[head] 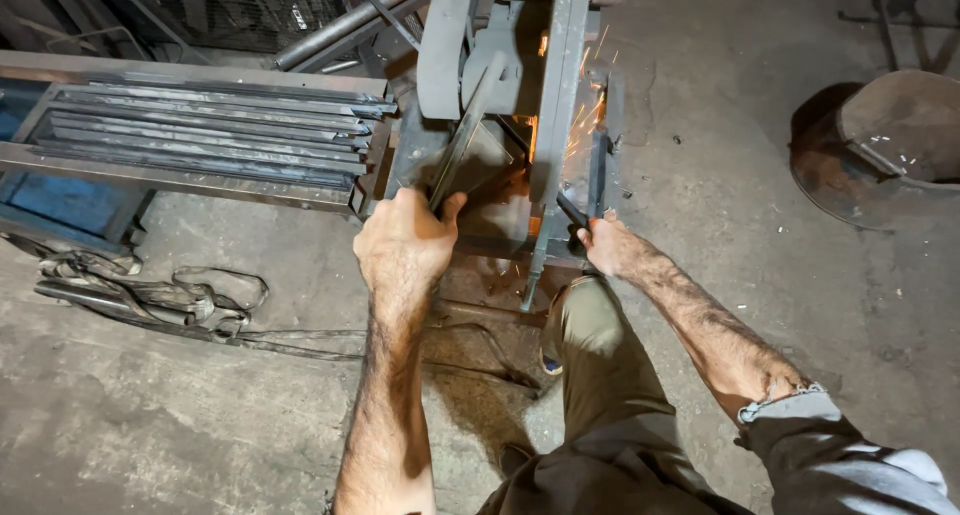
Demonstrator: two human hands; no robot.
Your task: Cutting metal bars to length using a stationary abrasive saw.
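Note:
A grey metal cut-off saw (500, 65) stands on the concrete floor in front of me, and orange sparks (585, 115) fly from its right side. My left hand (405, 243) grips a flat dark metal strip (462, 140) that leans up against the machine's left side. My right hand (612, 245) is closed around a dark handle (578, 215) at the saw's front right, below a narrow upright metal bar (597, 170). My knee in olive trousers (590, 325) is raised between my arms.
A rack with several long flat steel bars (210, 125) lies at the left. Crumpled straps and a cable (150, 295) trail on the floor below it. A rusty round pan (880, 145) sits at the right. Pipes lean at the back.

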